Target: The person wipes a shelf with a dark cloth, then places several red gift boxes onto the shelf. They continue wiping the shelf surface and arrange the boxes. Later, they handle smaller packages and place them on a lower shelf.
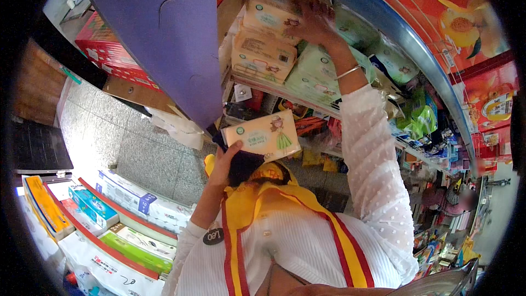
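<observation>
My left hand (225,164) holds a peach-coloured packet of sanitary pads or tissues (263,135) with a dark cloth (245,166), in front of my chest. The packet shows a printed figure in a green skirt. My right hand (316,22), a silver bangle at its wrist, reaches onto a shelf and lies at the stacked peach packets (265,51); whether its fingers grip one is unclear. Pale green packets (318,68) stand beside that stack, partly behind my right forearm.
A purple panel (185,41) rises left of the shelf. Below its metal front edge (287,92) hang other packaged goods. Tissue packs (135,197) fill a display at lower left. A curved blue-grey rim (411,28) borders the shelves at right. A person (456,199) is far off at right.
</observation>
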A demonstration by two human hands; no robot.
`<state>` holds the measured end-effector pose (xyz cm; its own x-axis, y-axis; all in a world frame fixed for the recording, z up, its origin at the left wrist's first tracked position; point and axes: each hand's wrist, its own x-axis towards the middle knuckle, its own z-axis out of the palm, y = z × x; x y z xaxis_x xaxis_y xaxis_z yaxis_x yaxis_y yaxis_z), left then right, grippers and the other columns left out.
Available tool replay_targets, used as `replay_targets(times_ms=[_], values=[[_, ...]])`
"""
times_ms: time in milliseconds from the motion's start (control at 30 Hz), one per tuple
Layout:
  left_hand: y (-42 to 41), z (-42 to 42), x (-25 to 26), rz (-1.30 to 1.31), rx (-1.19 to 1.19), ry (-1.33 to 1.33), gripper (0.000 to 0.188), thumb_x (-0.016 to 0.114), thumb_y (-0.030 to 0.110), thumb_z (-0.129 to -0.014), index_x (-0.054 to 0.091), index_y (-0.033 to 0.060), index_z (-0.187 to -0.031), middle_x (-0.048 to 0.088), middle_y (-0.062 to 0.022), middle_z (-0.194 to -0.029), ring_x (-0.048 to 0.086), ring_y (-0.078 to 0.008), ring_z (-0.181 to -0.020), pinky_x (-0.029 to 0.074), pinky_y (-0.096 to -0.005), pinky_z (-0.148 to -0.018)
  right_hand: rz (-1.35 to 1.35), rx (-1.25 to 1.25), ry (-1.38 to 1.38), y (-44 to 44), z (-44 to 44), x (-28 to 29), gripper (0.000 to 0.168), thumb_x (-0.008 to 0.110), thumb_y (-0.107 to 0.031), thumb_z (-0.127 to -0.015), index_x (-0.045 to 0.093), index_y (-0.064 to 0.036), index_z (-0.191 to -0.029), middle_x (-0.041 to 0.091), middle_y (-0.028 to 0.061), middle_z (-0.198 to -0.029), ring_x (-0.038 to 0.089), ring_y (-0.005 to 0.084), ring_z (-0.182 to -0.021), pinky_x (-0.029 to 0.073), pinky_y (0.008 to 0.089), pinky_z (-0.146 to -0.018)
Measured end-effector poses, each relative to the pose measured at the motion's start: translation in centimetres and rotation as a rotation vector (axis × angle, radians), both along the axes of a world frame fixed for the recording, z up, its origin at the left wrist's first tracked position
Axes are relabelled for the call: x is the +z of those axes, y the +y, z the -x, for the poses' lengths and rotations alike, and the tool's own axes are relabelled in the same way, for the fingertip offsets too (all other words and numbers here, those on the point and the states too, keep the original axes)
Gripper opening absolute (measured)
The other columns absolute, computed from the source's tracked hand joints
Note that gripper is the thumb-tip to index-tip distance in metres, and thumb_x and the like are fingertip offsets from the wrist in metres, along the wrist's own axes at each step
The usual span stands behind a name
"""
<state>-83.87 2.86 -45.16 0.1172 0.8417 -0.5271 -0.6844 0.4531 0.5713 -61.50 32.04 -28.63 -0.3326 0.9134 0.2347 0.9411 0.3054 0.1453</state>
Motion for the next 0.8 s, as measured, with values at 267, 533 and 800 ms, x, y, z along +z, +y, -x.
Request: replay_targets(times_ms=[267,533,800], values=[[-0.3,0.0,-0.2,0.011,0.006,-0.022,0.051,0.069,0.018,-0.08,0.047,0.0022,-0.124,0.058,-0.0107,-0.112,0.058,-0.0219,-0.102,0.048,-0.0326,-0.088,-0.112,0.093,0.114,1.4,-1.4,-2.1,0.095,0.075,-0.052,-0.062,0.036,-0.01,-0.138,0.036,0.0195,-0.138,0.03,0.0418,-0.129,0.021,0.0514,-0.108],[-0.5,0.3,1.0,0.059,0.01,0.005,0.05,0.068,0.016,-0.081,0.047,0.0022,-0.124,0.058,-0.0103,-0.111,0.058,-0.0215,-0.101,0.048,-0.0322,-0.087,-0.101,0.164,0.239,-0.2,-0.4,-0.9,0.089,0.075,-0.053,-0.063,0.041,-0.01,-0.134,0.043,0.0182,-0.131,0.034,0.0403,-0.126,0.023,0.0512,-0.107],[-0.2,0.3,-0.4,0.031,-0.038,-0.078,0.052,0.068,0.016,-0.083,0.043,0.0025,-0.127,0.057,-0.0116,-0.114,0.059,-0.0224,-0.101,0.05,-0.0326,-0.086,-0.518,0.278,0.072,-2.5,0.1,0.5,0.076,0.075,-0.035,-0.068,0.043,-0.024,-0.136,0.047,0.013,-0.126,0.042,0.0351,-0.119,0.031,0.0501,-0.101]])
